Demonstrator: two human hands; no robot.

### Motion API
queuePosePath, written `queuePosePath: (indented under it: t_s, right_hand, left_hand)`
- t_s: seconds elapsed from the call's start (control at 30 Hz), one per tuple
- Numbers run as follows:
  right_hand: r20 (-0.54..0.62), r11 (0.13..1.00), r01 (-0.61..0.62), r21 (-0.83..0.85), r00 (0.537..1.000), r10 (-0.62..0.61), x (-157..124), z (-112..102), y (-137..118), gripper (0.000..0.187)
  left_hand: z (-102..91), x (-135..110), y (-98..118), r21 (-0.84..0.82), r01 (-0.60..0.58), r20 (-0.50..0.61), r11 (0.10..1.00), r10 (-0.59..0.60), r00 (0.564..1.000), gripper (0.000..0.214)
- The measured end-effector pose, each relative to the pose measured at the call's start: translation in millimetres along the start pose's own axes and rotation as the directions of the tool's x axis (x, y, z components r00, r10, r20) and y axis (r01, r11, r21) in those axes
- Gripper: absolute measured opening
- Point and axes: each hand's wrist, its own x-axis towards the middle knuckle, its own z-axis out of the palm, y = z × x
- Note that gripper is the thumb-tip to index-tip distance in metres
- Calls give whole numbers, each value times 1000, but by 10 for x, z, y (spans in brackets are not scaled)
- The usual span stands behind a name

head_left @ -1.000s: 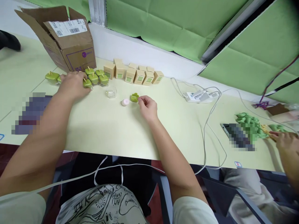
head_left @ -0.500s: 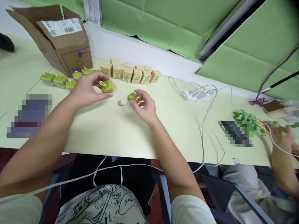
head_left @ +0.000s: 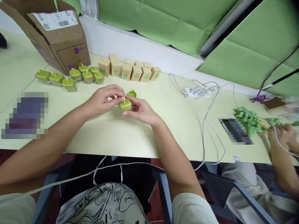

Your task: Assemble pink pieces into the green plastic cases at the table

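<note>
Green-lidded jar (head_left: 125,106): held between both hands over the desk (head_left: 112,137); touching the desk or raised, could not be told.
Right hand (head_left: 143,111): fingers clamped on the jar's side; a loose grip would probably have let the clear body slip or turn.
Left hand (head_left: 106,99): fingers together at the lid's pale loop (head_left: 123,99); a sideways tug there might have tipped the jar.
Change at hands: half a second earlier, the left hand alone carried the jar, the right standing apart.
Green flower-shaped piece (head_left: 132,93): just behind the jar; a stray knuckle could have nudged it; the small pink piece earlier near it was out of view.
Eight similar jars (head_left: 69,84): behind and left of the jar; earlier partly hidden by the left hand, now uncovered.
Beige boxes (head_left: 136,73): farther behind the jar; unchanged.
</note>
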Motion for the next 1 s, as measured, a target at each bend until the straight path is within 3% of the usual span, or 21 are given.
queuePosePath:
  t_s: [0.17,0.33,0.47,0.57,0.67,0.83,0.9,1.0]
  right_hand:
    - [34,998,-43,39,999,41,-57,-30,-227,69]
    - [71,998,-39,56,997,35,-83,-88,-265,64]
    - [112,997,-81,-8,990,81,-94,-155,-189,55]
    - [14,993,-99,-70,995,100,-88,-211,-140,55]
    - [-169,989,-86,-124,984,65,-75,-258,-118,60]
    - [-437,969,-38,-243,896,-74,1,-260,-13,68]
    - [-484,964,-46,-264,871,-91,97,-249,58,68]
    - [-473,949,-94,-302,879,-64,352,-251,121,57]
  left_hand:
    - [94,-24,153,-51,115,-49,992,-118,992,46]
    - [194,-37,254,-59,177,-77,983,-181,980,52]
    - [57,29,264,-105,123,-291,987,-149,945,53]
    - [-111,72,200,-59,117,-401,991,-131,907,56]
    - [-175,78,93,-62,183,-379,981,-192,905,63]
    - [-159,93,-52,-152,268,-389,951,-307,868,68]
    - [-187,106,-110,-154,309,-414,939,-345,843,73]
    - [-248,113,-256,-177,339,-459,924,-382,802,85]
